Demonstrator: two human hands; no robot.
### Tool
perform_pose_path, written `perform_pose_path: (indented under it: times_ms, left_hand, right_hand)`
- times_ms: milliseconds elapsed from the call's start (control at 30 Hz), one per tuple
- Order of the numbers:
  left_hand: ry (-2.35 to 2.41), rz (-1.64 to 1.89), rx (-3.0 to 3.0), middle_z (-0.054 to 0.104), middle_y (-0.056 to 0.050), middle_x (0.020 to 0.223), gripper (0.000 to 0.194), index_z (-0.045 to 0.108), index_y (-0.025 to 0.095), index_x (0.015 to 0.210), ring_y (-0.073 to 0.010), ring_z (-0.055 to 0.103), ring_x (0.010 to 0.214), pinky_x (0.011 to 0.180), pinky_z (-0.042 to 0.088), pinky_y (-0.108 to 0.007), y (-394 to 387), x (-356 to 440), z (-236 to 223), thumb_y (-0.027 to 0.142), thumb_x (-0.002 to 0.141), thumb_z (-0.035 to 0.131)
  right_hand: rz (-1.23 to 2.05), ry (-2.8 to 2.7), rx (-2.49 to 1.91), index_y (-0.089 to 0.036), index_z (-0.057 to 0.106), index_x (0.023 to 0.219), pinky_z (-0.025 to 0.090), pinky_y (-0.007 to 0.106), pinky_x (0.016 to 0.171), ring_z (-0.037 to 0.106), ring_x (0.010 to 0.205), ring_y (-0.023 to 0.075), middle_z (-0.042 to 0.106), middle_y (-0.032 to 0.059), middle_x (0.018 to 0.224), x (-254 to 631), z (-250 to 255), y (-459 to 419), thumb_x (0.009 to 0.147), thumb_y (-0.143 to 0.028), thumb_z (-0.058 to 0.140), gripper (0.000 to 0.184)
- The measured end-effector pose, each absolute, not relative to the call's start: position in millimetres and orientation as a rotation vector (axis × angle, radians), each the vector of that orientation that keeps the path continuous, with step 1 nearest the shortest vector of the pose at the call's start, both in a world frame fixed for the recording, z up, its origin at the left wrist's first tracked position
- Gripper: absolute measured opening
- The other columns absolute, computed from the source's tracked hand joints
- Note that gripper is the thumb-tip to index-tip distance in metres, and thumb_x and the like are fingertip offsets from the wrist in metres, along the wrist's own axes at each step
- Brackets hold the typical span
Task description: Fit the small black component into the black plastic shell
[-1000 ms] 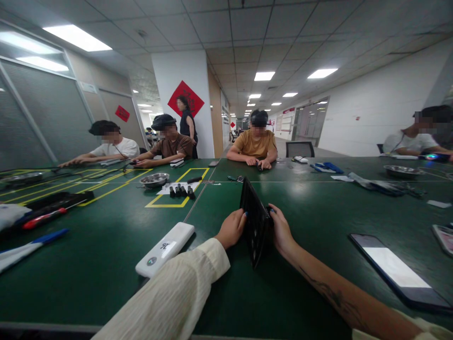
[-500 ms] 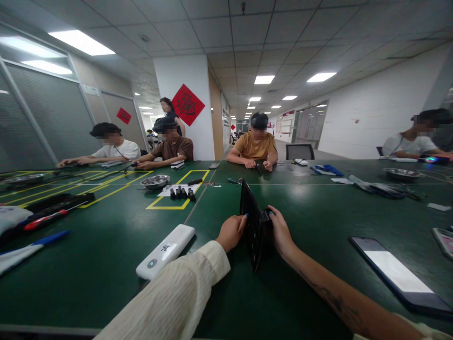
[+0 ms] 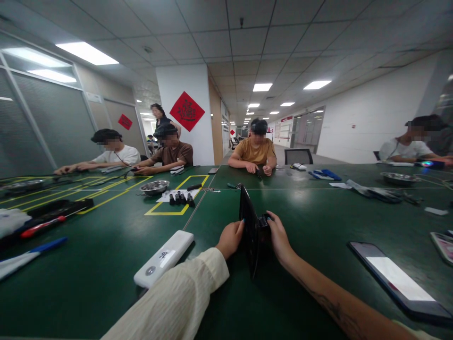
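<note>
A thin black panel stands on edge over the green table, seen nearly side-on. My left hand grips its left side, the thumb pressed on the panel's face and the other fingers out of sight. On the panel's right side sits a dark block-like part. My right hand is closed around that part, with its fingertips at the top. What kind of device this is cannot be made out. To the left of my left forearm lies a white power bank with a label.
A phone with a lit screen lies to the right. Farther off are several black cylindrical parts, a metal bowl and gloves. A red-handled screwdriver lies at left. Co-workers sit around the table, one person straight across.
Both hands keep their hold on the black panel and its block. The whole scene sits slightly lower in view as the head tilts up a little. A standing person in the background has shifted left.
</note>
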State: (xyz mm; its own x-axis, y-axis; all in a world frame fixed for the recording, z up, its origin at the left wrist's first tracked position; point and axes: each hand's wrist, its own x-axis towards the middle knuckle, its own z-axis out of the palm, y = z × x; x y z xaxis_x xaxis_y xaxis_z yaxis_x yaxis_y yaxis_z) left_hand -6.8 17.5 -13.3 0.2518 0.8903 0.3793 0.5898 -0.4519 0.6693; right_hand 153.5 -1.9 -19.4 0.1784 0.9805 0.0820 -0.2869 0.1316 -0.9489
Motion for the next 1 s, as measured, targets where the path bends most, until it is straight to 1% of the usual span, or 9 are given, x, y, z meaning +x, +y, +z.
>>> perform_pose_path:
  times_ms: [67,233,433,500,700,867,1000]
  left_hand:
    - [1.359,1.053,2.183,0.061,-0.005,0.067,0.046,0.057,0.017,0.066,-0.0177,0.056,0.066,0.065,0.04,-0.027,17.0,-6.7,-12.3,0.044,0.087,0.026]
    - [1.465,1.008,2.311,0.057,-0.005,0.067,0.04,0.053,0.018,0.068,-0.0176,0.052,0.067,0.066,0.039,-0.029,16.4,-7.0,-11.2,0.037,0.088,0.024]
    - [1.514,0.973,2.365,0.059,-0.007,0.081,0.03,0.054,0.018,0.08,-0.0196,0.053,0.08,0.073,0.039,-0.031,15.7,-8.7,-12.7,0.032,0.087,0.028]
    - [1.509,0.951,2.382,0.06,-0.007,0.081,0.033,0.055,0.018,0.081,-0.0191,0.053,0.08,0.074,0.039,-0.03,15.1,-9.0,-11.5,0.032,0.087,0.027]
    - [1.597,0.767,2.392,0.057,-0.005,0.067,0.052,0.059,0.016,0.07,-0.0164,0.053,0.069,0.068,0.037,-0.026,12.0,-8.2,-4.4,0.038,0.09,0.017]
    - [1.618,0.734,2.43,0.056,-0.006,0.067,0.051,0.06,0.015,0.068,-0.0168,0.053,0.071,0.066,0.036,-0.026,11.6,-9.3,-4.1,0.035,0.089,0.018]
    - [1.658,0.711,2.364,0.056,-0.007,0.067,0.055,0.061,0.014,0.066,-0.0155,0.053,0.068,0.067,0.037,-0.026,12.1,-7.8,-4.3,0.036,0.09,0.017]
  right_hand:
    - [1.146,-0.918,-0.986,-0.024,0.043,0.119,0.043,0.026,0.044,0.057,0.059,0.0166,0.062,0.0004,0.08,153.1,-18.2,-2.6,0.072,-0.04,0.049,0.051]
    - [1.155,-0.893,-0.996,-0.024,0.044,0.118,0.043,0.026,0.045,0.057,0.059,0.0169,0.061,-0.0005,0.076,151.2,-13.5,-6.4,0.071,-0.038,0.049,0.049]
    - [1.167,-0.875,-0.985,-0.023,0.044,0.116,0.042,0.026,0.043,0.055,0.054,0.0155,0.058,-0.0016,0.07,149.5,-10.6,-8.0,0.069,-0.037,0.05,0.049]
    - [1.16,-0.865,-0.991,-0.023,0.044,0.115,0.042,0.025,0.044,0.054,0.054,0.0151,0.058,-0.002,0.069,149.4,-10.0,-8.0,0.069,-0.037,0.05,0.048]
    - [1.158,-0.869,-1.004,-0.024,0.044,0.115,0.04,0.025,0.043,0.054,0.055,0.0157,0.057,-0.0022,0.068,149.9,-12.0,-6.4,0.07,-0.037,0.048,0.047]
    - [1.155,-0.885,-0.994,-0.024,0.044,0.116,0.042,0.025,0.045,0.055,0.057,0.0159,0.058,-0.0018,0.07,151.2,-15.9,-4.9,0.071,-0.037,0.049,0.047]
    - [1.155,-0.886,-1.002,-0.024,0.044,0.116,0.041,0.025,0.044,0.055,0.057,0.0161,0.058,-0.0014,0.071,150.9,-14.2,-6.9,0.071,-0.037,0.048,0.047]
